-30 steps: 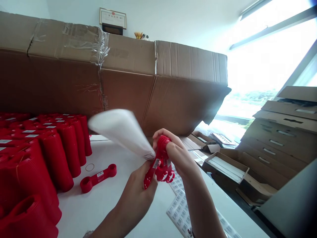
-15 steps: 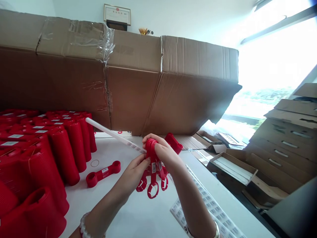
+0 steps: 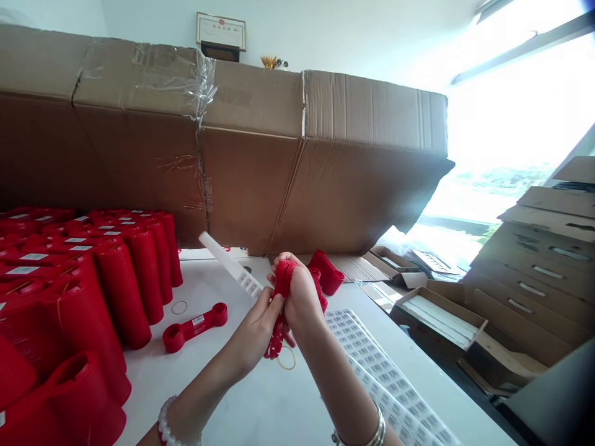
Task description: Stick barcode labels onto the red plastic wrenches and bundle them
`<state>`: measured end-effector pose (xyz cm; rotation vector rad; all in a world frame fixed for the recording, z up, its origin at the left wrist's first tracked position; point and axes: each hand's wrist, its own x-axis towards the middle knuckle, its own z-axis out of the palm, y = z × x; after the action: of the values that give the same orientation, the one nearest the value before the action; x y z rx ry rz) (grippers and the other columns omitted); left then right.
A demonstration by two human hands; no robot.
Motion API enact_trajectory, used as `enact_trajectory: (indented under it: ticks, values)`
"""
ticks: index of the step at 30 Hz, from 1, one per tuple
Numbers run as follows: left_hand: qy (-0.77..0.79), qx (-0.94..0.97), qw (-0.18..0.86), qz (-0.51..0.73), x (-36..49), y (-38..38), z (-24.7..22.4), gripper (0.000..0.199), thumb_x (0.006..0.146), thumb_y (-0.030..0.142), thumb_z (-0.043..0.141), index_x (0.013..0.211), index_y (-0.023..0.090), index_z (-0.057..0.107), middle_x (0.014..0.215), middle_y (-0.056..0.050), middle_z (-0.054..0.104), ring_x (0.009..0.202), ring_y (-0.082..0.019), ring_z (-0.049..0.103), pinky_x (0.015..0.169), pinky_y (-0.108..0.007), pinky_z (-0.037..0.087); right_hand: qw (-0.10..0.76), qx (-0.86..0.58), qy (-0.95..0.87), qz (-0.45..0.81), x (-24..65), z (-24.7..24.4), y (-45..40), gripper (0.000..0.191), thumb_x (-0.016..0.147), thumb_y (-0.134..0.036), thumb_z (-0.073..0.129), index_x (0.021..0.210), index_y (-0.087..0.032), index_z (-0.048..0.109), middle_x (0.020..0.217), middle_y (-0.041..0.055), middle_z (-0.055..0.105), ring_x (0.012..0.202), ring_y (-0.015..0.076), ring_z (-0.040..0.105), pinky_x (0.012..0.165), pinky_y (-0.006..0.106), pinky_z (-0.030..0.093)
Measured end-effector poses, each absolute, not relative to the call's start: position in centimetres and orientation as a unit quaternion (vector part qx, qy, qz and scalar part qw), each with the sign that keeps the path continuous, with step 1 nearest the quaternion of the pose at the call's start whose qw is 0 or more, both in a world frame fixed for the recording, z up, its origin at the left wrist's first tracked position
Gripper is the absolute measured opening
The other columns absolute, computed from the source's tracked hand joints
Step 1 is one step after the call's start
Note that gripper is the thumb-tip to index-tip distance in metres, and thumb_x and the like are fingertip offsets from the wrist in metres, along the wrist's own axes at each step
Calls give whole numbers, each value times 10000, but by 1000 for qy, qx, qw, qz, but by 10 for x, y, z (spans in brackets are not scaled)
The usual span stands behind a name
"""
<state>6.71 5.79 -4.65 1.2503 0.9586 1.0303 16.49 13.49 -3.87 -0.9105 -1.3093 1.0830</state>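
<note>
A small stack of red plastic pieces with ringed ends [image 3: 282, 282] is held between both hands above the white table. My left hand [image 3: 253, 334] is closed on the stack's near left side, thumb pressed on it. A white strip of labels [image 3: 230, 263] sticks out up and left from that hand's fingers. My right hand [image 3: 302, 297] is wrapped around the stack's right side, its fingers partly hidden. Just below the hands shows a tan rubber band [image 3: 287, 359]; whether it loops the stack I cannot tell.
Many stacked red pieces [image 3: 116, 291] stand at the left. One labelled red piece [image 3: 195, 327] and a rubber band [image 3: 179, 307] lie beside them. Another red stack [image 3: 329, 272] lies behind my right hand. Label sheets [image 3: 381, 371] are at the right. A large cardboard box [image 3: 260, 173] overhangs the back.
The red stack has been turned and gathered together; its lower rings no longer fan out. The label strip has swung right and points more steeply. The rubber band now shows below my hands.
</note>
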Motion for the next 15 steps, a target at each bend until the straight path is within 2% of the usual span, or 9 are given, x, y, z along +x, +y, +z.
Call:
enact_trajectory:
  ticks: [3,6,11,15]
  values:
    - [407,558,575,438,66,64,-51,397,995,633,399,877,254,399,642,94,404,518,-104,458,594,-261,415,587,-396,-518,480,163,-43,138,202,638,-290,473,820,-259,390,663,-18,455,607,194,538,553,306,425]
    - [410,588,546,433,59,69,-52,357,988,603,438,939,249,426,688,100,354,493,-82,362,574,-260,404,560,-382,-541,498,168,-37,137,178,628,-251,505,790,-261,433,651,-18,464,608,194,522,555,308,415]
    - [443,657,477,380,38,63,-36,313,1016,529,414,950,234,496,719,68,411,572,-117,421,583,-288,344,483,-372,-643,463,185,-15,129,86,669,-180,521,733,-232,548,656,-30,507,606,152,443,567,277,350]
    - [490,689,405,347,31,48,-17,315,1036,481,370,892,237,507,743,36,469,695,-167,447,649,-318,305,454,-368,-705,401,190,-10,122,135,648,-113,472,703,-219,535,678,-33,536,645,149,434,576,272,318]
